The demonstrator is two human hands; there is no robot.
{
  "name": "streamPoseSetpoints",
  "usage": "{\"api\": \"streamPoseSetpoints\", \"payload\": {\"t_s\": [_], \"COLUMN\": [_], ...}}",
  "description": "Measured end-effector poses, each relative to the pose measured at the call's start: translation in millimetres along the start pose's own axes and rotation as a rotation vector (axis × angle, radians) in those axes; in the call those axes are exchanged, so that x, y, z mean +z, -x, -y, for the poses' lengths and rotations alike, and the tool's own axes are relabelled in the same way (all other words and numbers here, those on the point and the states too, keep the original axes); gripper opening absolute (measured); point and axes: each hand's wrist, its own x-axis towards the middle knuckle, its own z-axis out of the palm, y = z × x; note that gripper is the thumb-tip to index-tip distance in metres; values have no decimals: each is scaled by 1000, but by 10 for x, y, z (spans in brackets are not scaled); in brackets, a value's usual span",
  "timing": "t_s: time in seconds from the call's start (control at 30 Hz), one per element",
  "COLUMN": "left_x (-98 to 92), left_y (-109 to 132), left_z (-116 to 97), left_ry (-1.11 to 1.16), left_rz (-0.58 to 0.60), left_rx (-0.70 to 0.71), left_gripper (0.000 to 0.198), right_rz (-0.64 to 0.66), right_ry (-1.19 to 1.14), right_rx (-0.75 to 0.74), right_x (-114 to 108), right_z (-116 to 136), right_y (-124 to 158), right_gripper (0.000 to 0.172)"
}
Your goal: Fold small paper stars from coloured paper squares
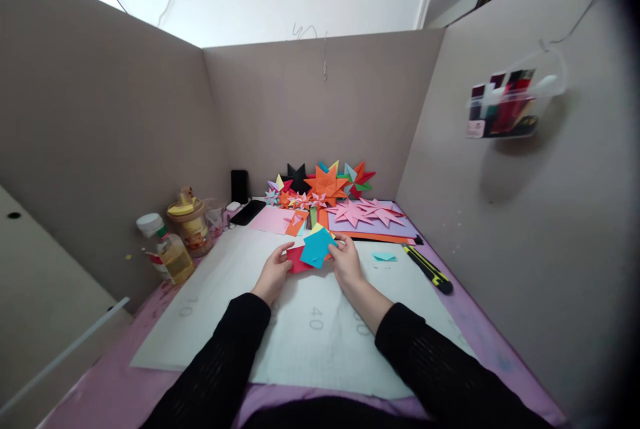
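Note:
My left hand (274, 273) pinches the left edge of a red paper square (297, 260) above the white sheet. My right hand (347, 259) is closed on the right side of a blue paper square (316, 248), thumb on top. The blue square overlaps the red one. A bit of yellow paper (325, 229) shows behind the blue, and a sliver of orange sits by the right thumb. Right of my right hand, a small folded turquoise paper (385, 257) lies on the sheet.
Several folded paper stars (327, 184) stand at the back, with pink stars (352, 212) before them. A yellow-black utility knife (427, 269) lies at right. A bottle (167, 252), a lidded cup (191, 225) and a phone (249, 212) are on the left. Grey partition walls (320, 105) enclose the table.

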Motion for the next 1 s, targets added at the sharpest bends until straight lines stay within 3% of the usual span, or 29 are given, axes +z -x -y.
{"api": "streamPoseSetpoints", "payload": {"t_s": [0.13,0.3,0.53,0.63,0.73,0.87,1.0], "left_x": [69,90,-15,-30,-21,12,41], "left_y": [12,8,-15,-16,-13,2,16], "left_z": [32,51,-21,-30,-10,24,34], "left_ry": [84,-86,-138,-107,-48,6,-76], "left_rz": [60,14,-130,-108,-68,-25,26], "left_rx": [-57,44,124,125,115,101,132], "left_gripper": [39,47,59,68,64,54,58], "right_rz": [14,58,-119,40,236,346,396], "right_ry": [71,139,3,85,310,568,599], "right_rx": [5,-12,-24,-34,-105,-253,-357], "right_x": [79,93,-148,-154,-72,37,91], "right_z": [-94,-152,134,200,193,171,139], "right_y": [71,100,-133,-95,42,197,244], "right_gripper": [35,37,41,37,31,30,36]}}
